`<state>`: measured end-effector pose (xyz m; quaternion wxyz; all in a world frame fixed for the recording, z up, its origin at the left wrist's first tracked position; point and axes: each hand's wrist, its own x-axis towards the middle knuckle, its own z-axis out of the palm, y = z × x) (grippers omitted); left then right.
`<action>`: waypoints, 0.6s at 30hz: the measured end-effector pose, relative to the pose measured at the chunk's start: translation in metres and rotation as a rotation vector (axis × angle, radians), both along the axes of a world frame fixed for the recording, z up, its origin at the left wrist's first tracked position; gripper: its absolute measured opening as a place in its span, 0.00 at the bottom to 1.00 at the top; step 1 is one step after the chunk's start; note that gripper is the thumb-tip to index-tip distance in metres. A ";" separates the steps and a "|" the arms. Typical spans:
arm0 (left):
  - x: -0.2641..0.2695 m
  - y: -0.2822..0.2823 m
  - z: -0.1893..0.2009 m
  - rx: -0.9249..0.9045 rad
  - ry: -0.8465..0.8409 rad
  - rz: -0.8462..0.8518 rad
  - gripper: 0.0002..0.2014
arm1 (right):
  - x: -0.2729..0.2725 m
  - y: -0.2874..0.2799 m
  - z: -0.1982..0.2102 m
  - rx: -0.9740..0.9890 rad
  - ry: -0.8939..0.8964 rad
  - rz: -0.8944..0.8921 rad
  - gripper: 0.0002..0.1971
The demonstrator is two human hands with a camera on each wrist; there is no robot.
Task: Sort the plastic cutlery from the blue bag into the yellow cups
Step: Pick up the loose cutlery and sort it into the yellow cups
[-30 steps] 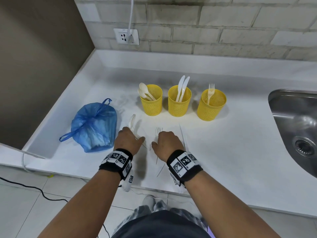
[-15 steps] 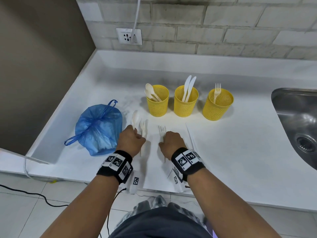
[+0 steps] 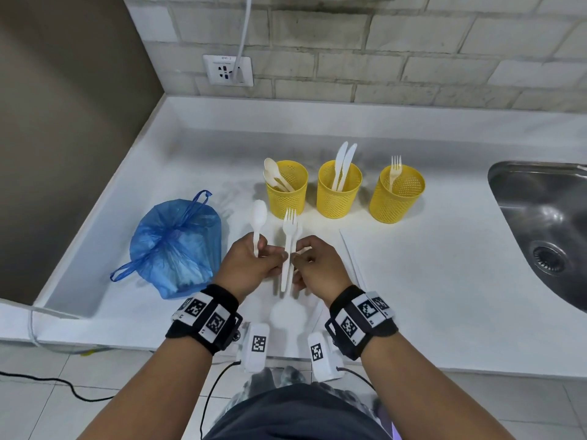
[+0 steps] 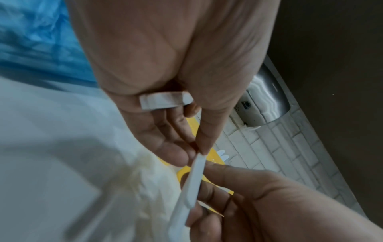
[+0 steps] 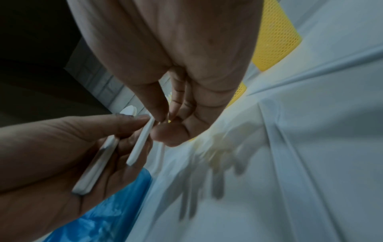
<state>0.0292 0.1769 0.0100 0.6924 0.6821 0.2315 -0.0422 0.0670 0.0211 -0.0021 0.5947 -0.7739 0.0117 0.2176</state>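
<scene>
Stretching across the middle of the head view, the white tabletop (image 3: 444, 281) runs from a raised lip at the left, beside the brown wall, to the steel sink (image 3: 546, 230) at the right edge; its front edge crosses the lower frame under both wrists. Bare surface lies open between the hands and the sink. Three yellow cups (image 3: 339, 189) stand in a row above centre, holding spoons, knives and one fork from left to right. Left of centre sits the blue bag (image 3: 178, 246), tied, just beside the left hand (image 3: 246, 265).

That hand's fingers (image 4: 172, 153) pinch a white spoon (image 3: 258, 223), bowl up, and also touch the handle of a white fork (image 3: 288, 246). Meeting it at centre, the right hand (image 3: 320, 265) pinches the same fork, its tines pointing at the left cup. Whether a second utensil lies behind the fork is unclear.
</scene>
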 end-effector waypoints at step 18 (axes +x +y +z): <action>0.016 -0.009 0.008 0.148 -0.017 -0.194 0.20 | 0.005 -0.010 -0.001 0.214 0.026 -0.132 0.05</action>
